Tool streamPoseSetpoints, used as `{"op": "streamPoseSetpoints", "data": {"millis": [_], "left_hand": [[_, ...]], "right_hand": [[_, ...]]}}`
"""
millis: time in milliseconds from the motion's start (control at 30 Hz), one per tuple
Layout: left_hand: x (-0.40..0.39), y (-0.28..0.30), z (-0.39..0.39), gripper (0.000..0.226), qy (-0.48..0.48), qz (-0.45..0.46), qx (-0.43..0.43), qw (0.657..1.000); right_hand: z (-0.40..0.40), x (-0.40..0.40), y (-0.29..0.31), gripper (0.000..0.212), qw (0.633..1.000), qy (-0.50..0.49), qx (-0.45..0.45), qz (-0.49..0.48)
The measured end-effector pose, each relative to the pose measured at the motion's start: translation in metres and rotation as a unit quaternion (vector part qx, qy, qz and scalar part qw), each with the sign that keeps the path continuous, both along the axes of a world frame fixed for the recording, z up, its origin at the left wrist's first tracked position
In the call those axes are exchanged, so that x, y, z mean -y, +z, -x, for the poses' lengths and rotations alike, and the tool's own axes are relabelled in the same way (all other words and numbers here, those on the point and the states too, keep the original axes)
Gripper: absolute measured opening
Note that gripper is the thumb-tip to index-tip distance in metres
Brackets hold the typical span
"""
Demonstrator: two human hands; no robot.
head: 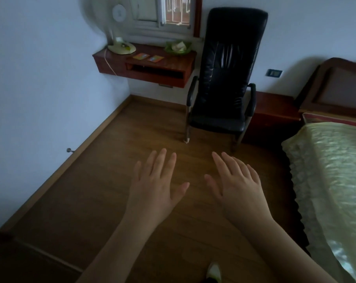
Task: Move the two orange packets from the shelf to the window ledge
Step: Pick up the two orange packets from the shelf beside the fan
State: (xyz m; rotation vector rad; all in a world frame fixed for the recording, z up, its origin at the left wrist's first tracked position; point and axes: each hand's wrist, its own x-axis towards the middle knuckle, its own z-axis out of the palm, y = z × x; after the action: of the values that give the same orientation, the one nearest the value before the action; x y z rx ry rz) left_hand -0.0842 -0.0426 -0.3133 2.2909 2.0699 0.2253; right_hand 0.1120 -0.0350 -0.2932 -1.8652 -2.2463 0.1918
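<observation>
Packets first: the two orange packets, the left packet [141, 56] and the right packet [155, 58], lie flat just beside each other on the top of the dark red wall shelf [174, 67] in the far left corner, between the fan base [122, 48] and a green dish [178, 47] of pale things. They look thin and flat, so I judge them light, flexible and probably slick; lying flush on the wood, they would likely be easiest to slide toward the shelf's near edge and pinch by a rim, or to lift at a corner with a fingertip. Nothing suggests they are fragile.

Both hands are empty, fingers spread and palms down, the left hand [155, 183] and right hand [237, 184] held apart over the wooden floor [115, 180], well short of the shelf. No step of the move is yet begun.

Above the shelf sits the window [164, 13]; its ledge [162, 35] runs along the wall just behind the shelf top and looks narrow. A black armchair [226, 74] stands right of the shelf, and a bed [332, 170] with a pale green cover fills the right side. Light is dim.
</observation>
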Motion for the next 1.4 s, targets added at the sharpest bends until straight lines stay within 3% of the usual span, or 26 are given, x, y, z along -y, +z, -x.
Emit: {"op": "streamPoseSetpoints", "data": {"millis": [633,1133,1400], "left_hand": [[-0.190,0.008,-0.004,0.076,0.050,-0.002,-0.030,0.998],[-0.327,-0.029,0.147,0.085,0.083,0.013,0.020,0.996],[-0.411,-0.025,0.190,0.073,0.059,-0.011,0.050,0.997]], "right_hand": [[-0.003,-0.227,-0.007,0.067,0.987,0.159,-0.012,0.003],[0.161,-0.387,-0.022,0.065,0.978,0.205,0.015,0.043],[0.204,-0.465,-0.025,0.066,0.984,0.171,0.028,0.041]]}}
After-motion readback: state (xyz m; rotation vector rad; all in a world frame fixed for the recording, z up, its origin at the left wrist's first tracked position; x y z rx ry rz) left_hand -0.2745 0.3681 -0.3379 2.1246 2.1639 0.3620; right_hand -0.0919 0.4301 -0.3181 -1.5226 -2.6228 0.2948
